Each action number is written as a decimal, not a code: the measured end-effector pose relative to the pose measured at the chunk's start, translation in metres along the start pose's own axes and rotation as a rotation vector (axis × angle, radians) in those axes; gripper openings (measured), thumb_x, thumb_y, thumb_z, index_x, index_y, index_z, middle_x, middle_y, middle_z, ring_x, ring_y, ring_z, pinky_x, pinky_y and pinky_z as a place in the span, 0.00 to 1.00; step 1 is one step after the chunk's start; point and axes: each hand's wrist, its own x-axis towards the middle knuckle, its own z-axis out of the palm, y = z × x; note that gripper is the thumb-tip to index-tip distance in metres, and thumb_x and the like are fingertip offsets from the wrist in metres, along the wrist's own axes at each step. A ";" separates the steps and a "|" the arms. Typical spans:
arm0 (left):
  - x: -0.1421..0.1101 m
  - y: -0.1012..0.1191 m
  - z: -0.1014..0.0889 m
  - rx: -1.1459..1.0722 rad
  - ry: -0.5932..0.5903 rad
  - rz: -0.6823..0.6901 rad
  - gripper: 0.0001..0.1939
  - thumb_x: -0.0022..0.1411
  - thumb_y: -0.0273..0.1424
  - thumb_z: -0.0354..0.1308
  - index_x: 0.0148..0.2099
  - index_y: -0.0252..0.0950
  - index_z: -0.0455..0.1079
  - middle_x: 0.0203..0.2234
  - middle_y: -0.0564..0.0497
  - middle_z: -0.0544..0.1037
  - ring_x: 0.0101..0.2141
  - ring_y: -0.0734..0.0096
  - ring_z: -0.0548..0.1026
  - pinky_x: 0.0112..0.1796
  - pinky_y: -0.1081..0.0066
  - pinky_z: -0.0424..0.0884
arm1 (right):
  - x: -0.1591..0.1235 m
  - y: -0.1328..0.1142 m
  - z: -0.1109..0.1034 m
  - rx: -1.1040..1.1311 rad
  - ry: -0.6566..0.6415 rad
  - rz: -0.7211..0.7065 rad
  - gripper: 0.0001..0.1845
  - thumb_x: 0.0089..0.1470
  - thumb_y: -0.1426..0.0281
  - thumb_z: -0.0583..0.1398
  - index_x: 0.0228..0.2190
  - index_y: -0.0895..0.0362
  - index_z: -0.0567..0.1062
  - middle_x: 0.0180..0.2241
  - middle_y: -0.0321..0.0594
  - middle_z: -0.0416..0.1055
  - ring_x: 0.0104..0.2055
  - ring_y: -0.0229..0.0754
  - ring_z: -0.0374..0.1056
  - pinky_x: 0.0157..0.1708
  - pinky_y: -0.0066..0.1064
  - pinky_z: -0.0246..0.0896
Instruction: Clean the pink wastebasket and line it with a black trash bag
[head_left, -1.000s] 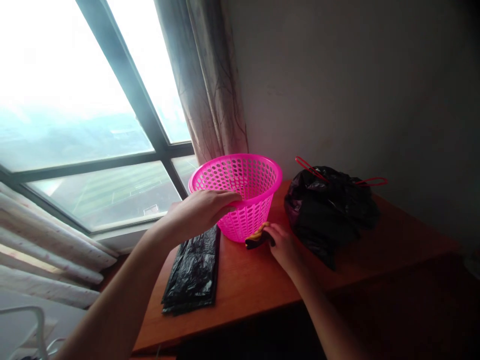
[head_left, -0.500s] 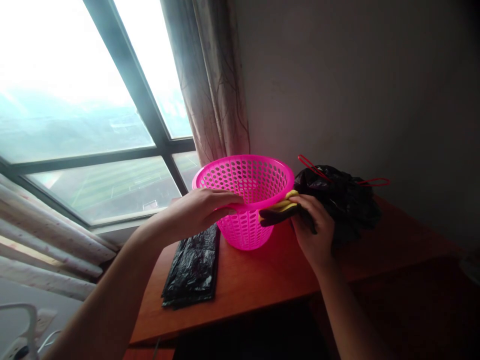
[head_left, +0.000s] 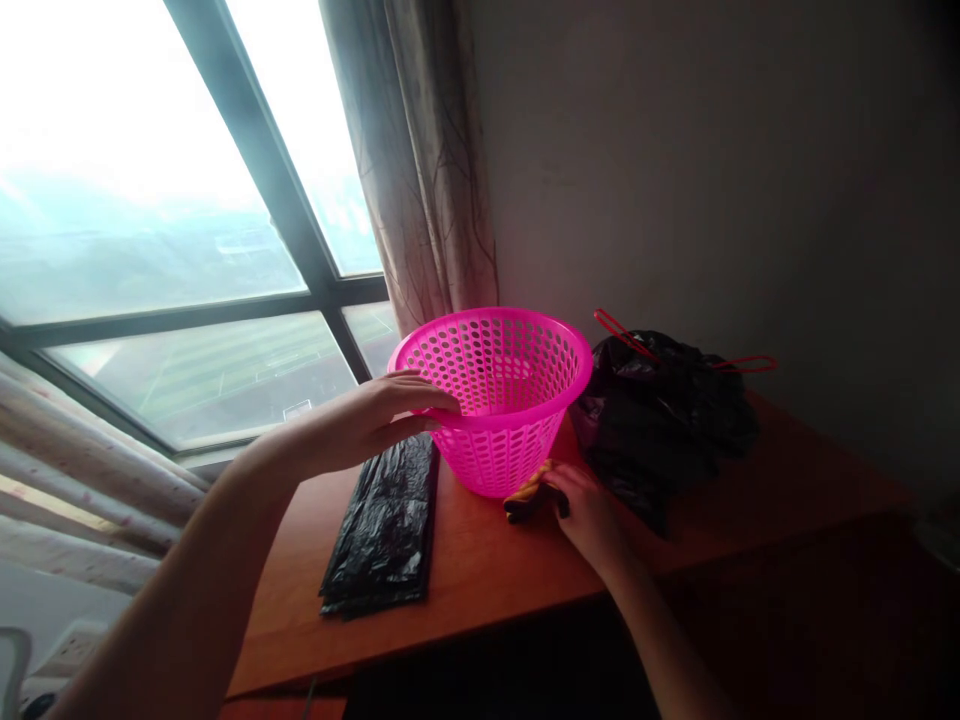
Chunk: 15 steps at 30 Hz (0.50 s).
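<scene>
**Yellow-and-black cloth [head_left: 523, 498] low on the pink perforated basket [head_left: 499, 455]**

As we read it, the step in hand is rubbing down the outside of the basket while it is braced by its rim. We find the pink perforated basket standing on the counter [head_left: 480, 565], toward the far left corner, apparently upright, its mouth facing up. The left hand [head_left: 397, 408] has its grip on the near left of the rim, fingers over the lip and thumb beneath. The right hand [head_left: 586, 505] has its grip bunched around the yellow-and-black cloth, which sits at the near right of the basket's foot, seemingly touching the wall there; we cannot tell how hard it presses.

To our eye, the next move calls for a steady left hold and the cloth kept flat against the curved wall, since a light basket could slide or tip under a push.

Along the counter's left edge, reaching toward its near left corner, we see a flat stack of black plastic bags [head_left: 384, 535]. Nearer the far edge, right of the basket, lies a crumpled black bag with red drawstrings [head_left: 675, 425].

Compared with half a second ago, the right hand and cloth have dropped from just under the rim to the foot, and the left hand has shifted leftward along the rim.
</scene>
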 end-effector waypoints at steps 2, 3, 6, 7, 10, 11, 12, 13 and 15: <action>-0.003 -0.008 -0.003 0.000 0.010 0.006 0.13 0.70 0.31 0.54 0.53 0.39 0.74 0.46 0.45 0.80 0.48 0.63 0.76 0.51 0.61 0.73 | 0.002 -0.001 -0.003 0.021 -0.038 0.011 0.27 0.46 0.87 0.52 0.43 0.54 0.78 0.44 0.44 0.76 0.52 0.49 0.71 0.54 0.43 0.67; -0.005 -0.011 -0.005 -0.006 0.010 0.002 0.13 0.70 0.31 0.54 0.53 0.38 0.74 0.46 0.45 0.79 0.48 0.63 0.76 0.51 0.62 0.73 | 0.004 -0.004 -0.006 0.041 -0.024 0.009 0.26 0.47 0.87 0.53 0.42 0.54 0.78 0.43 0.43 0.77 0.50 0.49 0.72 0.53 0.43 0.68; -0.010 -0.018 -0.009 -0.015 0.005 -0.030 0.14 0.70 0.30 0.53 0.54 0.37 0.72 0.46 0.44 0.79 0.46 0.64 0.77 0.49 0.63 0.75 | 0.013 -0.016 -0.020 0.121 0.093 -0.018 0.21 0.52 0.84 0.55 0.42 0.53 0.78 0.42 0.42 0.77 0.47 0.47 0.73 0.49 0.41 0.69; -0.011 -0.019 -0.010 -0.014 0.005 -0.041 0.14 0.70 0.30 0.52 0.54 0.37 0.72 0.46 0.44 0.79 0.46 0.64 0.77 0.48 0.63 0.75 | 0.017 -0.023 -0.027 0.142 0.152 -0.033 0.20 0.53 0.82 0.56 0.42 0.53 0.78 0.43 0.42 0.77 0.46 0.47 0.73 0.49 0.40 0.70; -0.012 -0.021 -0.012 -0.011 0.010 -0.055 0.13 0.70 0.30 0.52 0.52 0.36 0.73 0.45 0.45 0.80 0.45 0.65 0.78 0.48 0.64 0.75 | 0.032 -0.048 -0.053 0.163 0.338 -0.103 0.17 0.56 0.79 0.58 0.44 0.53 0.77 0.44 0.43 0.76 0.47 0.46 0.73 0.48 0.38 0.69; -0.011 -0.021 -0.013 -0.012 0.010 -0.050 0.12 0.70 0.30 0.52 0.52 0.36 0.73 0.45 0.45 0.80 0.45 0.65 0.78 0.48 0.64 0.75 | 0.037 -0.057 -0.063 0.162 0.394 -0.129 0.16 0.56 0.78 0.58 0.45 0.52 0.77 0.44 0.43 0.75 0.47 0.46 0.73 0.48 0.37 0.69; -0.010 -0.021 -0.013 -0.010 0.009 -0.043 0.12 0.69 0.30 0.53 0.51 0.36 0.73 0.45 0.44 0.80 0.45 0.65 0.78 0.48 0.64 0.75 | 0.042 -0.066 -0.071 0.159 0.445 -0.154 0.16 0.57 0.77 0.59 0.45 0.52 0.76 0.44 0.43 0.75 0.48 0.46 0.73 0.48 0.38 0.68; -0.009 -0.022 -0.014 -0.004 0.011 -0.037 0.12 0.69 0.30 0.53 0.50 0.36 0.74 0.45 0.44 0.80 0.46 0.65 0.77 0.49 0.64 0.75 | 0.047 -0.074 -0.078 0.154 0.491 -0.176 0.16 0.57 0.77 0.59 0.46 0.52 0.76 0.44 0.43 0.75 0.48 0.46 0.72 0.49 0.38 0.68; -0.007 -0.024 -0.013 0.026 0.036 -0.031 0.11 0.69 0.30 0.53 0.48 0.36 0.75 0.46 0.44 0.79 0.47 0.64 0.77 0.50 0.62 0.74 | 0.052 -0.085 -0.085 0.135 0.557 -0.216 0.15 0.58 0.76 0.60 0.46 0.52 0.76 0.45 0.43 0.75 0.49 0.47 0.72 0.50 0.40 0.67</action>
